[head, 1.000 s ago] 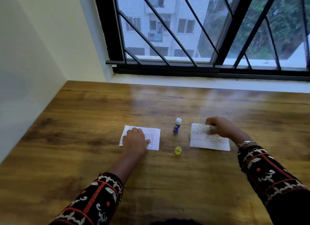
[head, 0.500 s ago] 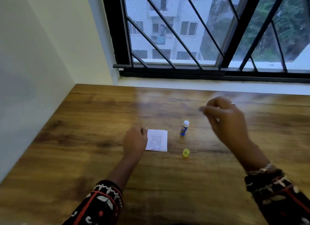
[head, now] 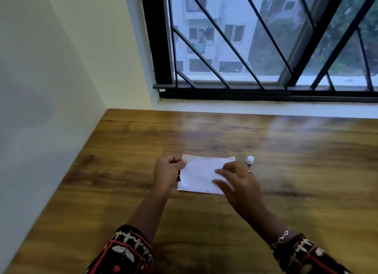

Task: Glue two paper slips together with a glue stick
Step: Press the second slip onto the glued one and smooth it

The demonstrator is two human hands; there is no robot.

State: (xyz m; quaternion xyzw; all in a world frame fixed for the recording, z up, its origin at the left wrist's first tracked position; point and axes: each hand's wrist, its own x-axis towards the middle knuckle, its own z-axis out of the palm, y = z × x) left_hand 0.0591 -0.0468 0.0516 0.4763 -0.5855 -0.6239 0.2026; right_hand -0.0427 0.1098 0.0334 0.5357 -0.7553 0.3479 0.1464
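Nearest the camera, two patterned black, red and white sleeves frame the bottom of the view, and a bracelet sits on the right wrist. Both forearms reach forward over the wooden table. The right hand is over the right end of the top slip, its fingers spread loosely and lying flat on the paper rather than curled round anything; the hand is blurred, so how firmly it presses cannot be told. The left hand is at the slip's left edge, fingers curled in, thumb and fingertips pinching that edge. The top slip shows a blank white face and lies nearly flat over the lower slip, of which only a narrow printed strip shows along the near edge; whether the two are stuck cannot be told. Just beyond the right hand, near the slips' far right corner, the glue stick stands upright with its pale tip showing, its body partly hidden behind the fingers. Farther back the table meets a white sill, and above it a window with black bars looks out on a building.
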